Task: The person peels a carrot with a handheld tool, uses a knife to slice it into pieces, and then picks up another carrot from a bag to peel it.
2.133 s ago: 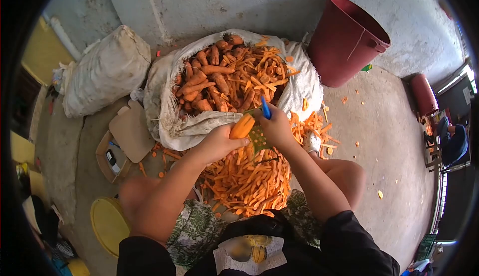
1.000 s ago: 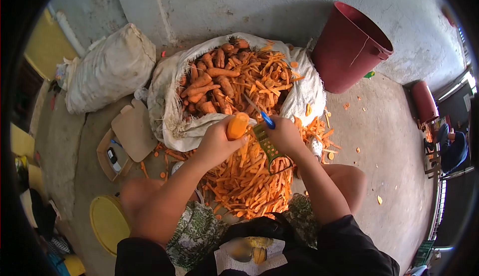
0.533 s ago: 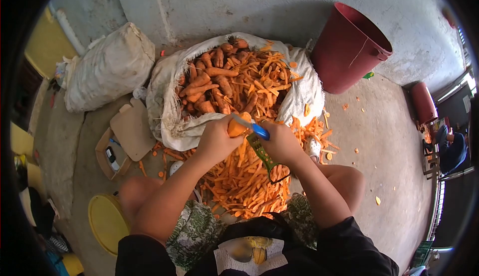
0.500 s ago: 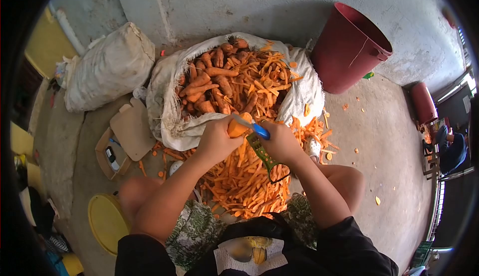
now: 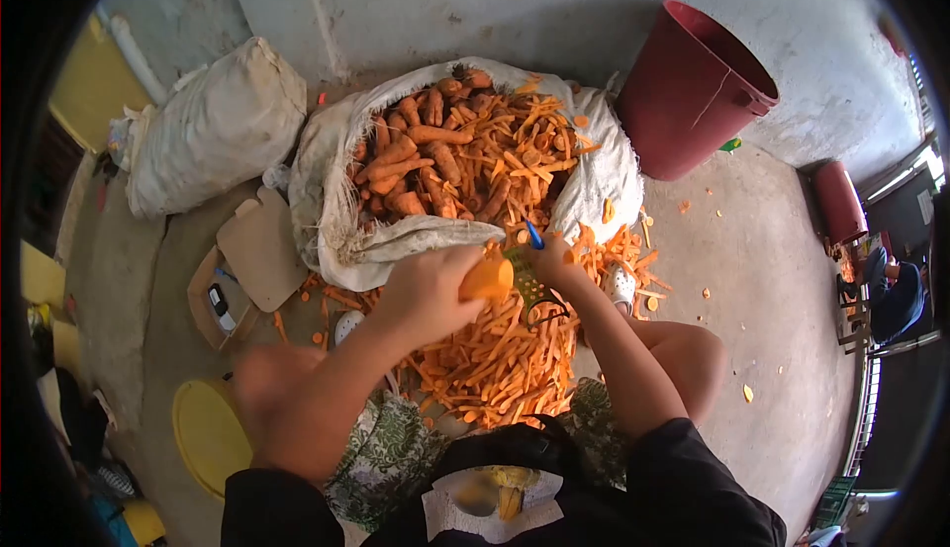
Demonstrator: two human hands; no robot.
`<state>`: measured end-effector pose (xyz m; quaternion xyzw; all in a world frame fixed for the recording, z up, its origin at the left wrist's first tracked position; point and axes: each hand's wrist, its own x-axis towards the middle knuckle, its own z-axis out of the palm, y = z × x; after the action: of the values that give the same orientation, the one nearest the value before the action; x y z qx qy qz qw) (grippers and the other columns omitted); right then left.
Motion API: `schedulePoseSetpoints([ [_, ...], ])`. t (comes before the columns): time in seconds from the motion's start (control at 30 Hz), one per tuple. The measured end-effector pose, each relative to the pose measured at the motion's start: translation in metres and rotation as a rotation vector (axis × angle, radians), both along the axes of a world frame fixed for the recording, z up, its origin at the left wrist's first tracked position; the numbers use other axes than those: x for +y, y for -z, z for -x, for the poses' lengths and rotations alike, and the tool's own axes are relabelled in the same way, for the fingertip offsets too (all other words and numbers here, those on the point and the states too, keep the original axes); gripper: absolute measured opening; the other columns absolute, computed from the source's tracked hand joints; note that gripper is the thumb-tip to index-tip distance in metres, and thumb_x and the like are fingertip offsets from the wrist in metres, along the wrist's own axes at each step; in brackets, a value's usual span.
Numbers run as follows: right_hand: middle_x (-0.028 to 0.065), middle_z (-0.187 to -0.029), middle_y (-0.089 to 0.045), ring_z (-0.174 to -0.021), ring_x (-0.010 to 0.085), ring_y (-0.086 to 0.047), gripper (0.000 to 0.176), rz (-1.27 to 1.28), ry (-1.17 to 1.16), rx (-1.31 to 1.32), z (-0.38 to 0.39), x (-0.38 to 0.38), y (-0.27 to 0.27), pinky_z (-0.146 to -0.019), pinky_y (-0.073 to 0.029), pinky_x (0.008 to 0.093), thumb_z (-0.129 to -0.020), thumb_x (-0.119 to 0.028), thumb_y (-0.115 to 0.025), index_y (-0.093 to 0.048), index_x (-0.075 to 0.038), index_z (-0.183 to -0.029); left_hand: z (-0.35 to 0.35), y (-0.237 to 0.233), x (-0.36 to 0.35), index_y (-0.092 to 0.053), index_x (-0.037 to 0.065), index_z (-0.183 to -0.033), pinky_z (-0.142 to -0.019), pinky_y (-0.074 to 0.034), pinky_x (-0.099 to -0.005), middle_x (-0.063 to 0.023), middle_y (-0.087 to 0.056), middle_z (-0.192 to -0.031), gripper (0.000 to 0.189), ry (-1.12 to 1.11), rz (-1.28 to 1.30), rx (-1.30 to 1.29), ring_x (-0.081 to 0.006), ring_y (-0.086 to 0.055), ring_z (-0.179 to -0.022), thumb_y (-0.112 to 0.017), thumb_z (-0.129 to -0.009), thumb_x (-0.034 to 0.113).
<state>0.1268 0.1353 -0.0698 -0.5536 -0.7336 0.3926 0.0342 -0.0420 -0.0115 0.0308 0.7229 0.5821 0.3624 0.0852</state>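
A peeled carrot piece (image 5: 487,281) is gripped in my left hand (image 5: 432,288), which is a little blurred. To its right, my right hand (image 5: 554,258) is closed round a knife with a blue handle (image 5: 535,235). A green perforated tool (image 5: 535,295) hangs at that hand, partly hidden. Beneath both hands lies a heap of orange peel strips (image 5: 495,369). Beyond them, an open white sack (image 5: 341,226) holds unpeeled carrots (image 5: 396,161) on its left side and peel strips and cut pieces on its right.
A full white sack (image 5: 220,127) leans by the wall at left, near an open cardboard box (image 5: 262,255) with a phone-like object. A yellow lid (image 5: 211,438) lies lower left. A tall red bin (image 5: 688,97) stands upper right. Another person (image 5: 896,300) is at far right.
My left hand has come down with the carrot piece, away from the knife. My right hand has shifted slightly up, and the blade no longer touches the carrot.
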Motion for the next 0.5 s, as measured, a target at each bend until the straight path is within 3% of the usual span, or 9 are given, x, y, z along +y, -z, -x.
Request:
schedulePoseSetpoints([
  [0.03,0.0115,-0.066,-0.058,-0.057,0.0188,-0.056,0.031,0.187,0.059,0.138,0.005,-0.007,-0.010,-0.055,-0.045,0.0329,-0.084,-0.029,-0.053,-0.056,0.002,-0.082,0.005,0.000,0.003,-0.051,0.004,-0.088,-0.058,-0.044,-0.0382,-0.0116,-0.056,-0.075,0.029,0.002,0.179,0.069,-0.0304,-0.057,-0.068,-0.065,-0.063,0.012],
  [0.07,0.0115,-0.066,-0.058,-0.057,0.0188,-0.056,0.031,0.188,0.059,0.138,0.007,-0.013,-0.018,-0.055,-0.045,0.0329,-0.084,-0.029,-0.053,-0.056,0.002,-0.082,0.008,0.003,0.005,-0.051,0.004,-0.088,-0.058,-0.044,-0.0382,-0.0116,-0.056,-0.075,0.029,0.002,0.180,0.069,-0.0304,-0.057,-0.068,-0.065,-0.063,0.012],
  [0.13,0.0063,-0.074,-0.059,-0.064,0.0164,-0.059,0.019,0.646,0.204,0.865,0.008,-0.025,-0.037,-0.059,-0.051,0.0313,-0.086,-0.022,-0.052,-0.054,-0.003,-0.088,0.010,0.013,0.011,-0.051,0.004,-0.089,-0.063,-0.045,-0.0380,-0.0113,-0.056,-0.080,0.028,0.009,0.255,0.210,-0.0298,-0.057,-0.073,-0.063,-0.065,0.013],
  [0.17,0.0073,-0.087,-0.060,-0.065,0.0169,-0.059,0.019,0.677,0.178,0.849,0.009,-0.030,-0.046,-0.062,-0.052,0.0309,-0.088,-0.020,-0.048,-0.051,-0.004,-0.097,0.011,0.016,0.013,-0.050,0.003,-0.091,-0.066,-0.045,-0.0386,-0.0110,-0.055,-0.083,0.031,0.019,0.340,0.227,-0.0292,-0.056,-0.077,-0.063,-0.065,0.013],
  [0.27,0.0036,-0.082,-0.056,-0.069,0.0115,-0.056,0.019,0.803,0.205,0.978,0.009,-0.038,-0.054,-0.058,-0.047,0.0243,-0.088,-0.019,-0.051,-0.051,-0.002,-0.097,0.011,0.023,0.014,-0.051,0.004,-0.092,-0.067,-0.046,-0.0384,-0.0108,-0.053,-0.085,0.030,0.004,0.457,0.153,-0.0289,-0.056,-0.079,-0.063,-0.066,0.014],
  [0.5,0.0020,-0.078,-0.054,-0.063,0.0121,-0.054,0.019,0.858,0.010,0.857,0.009,-0.047,-0.069,-0.058,-0.044,0.0253,-0.088,-0.022,-0.052,-0.052,-0.005,-0.097,0.014,0.020,0.009,-0.049,0.003,-0.096,-0.072,-0.046,-0.0377,-0.0107,-0.052,-0.091,0.035,0.011,0.668,0.273,-0.0293,-0.055,-0.086,-0.065,-0.067,0.014],
])
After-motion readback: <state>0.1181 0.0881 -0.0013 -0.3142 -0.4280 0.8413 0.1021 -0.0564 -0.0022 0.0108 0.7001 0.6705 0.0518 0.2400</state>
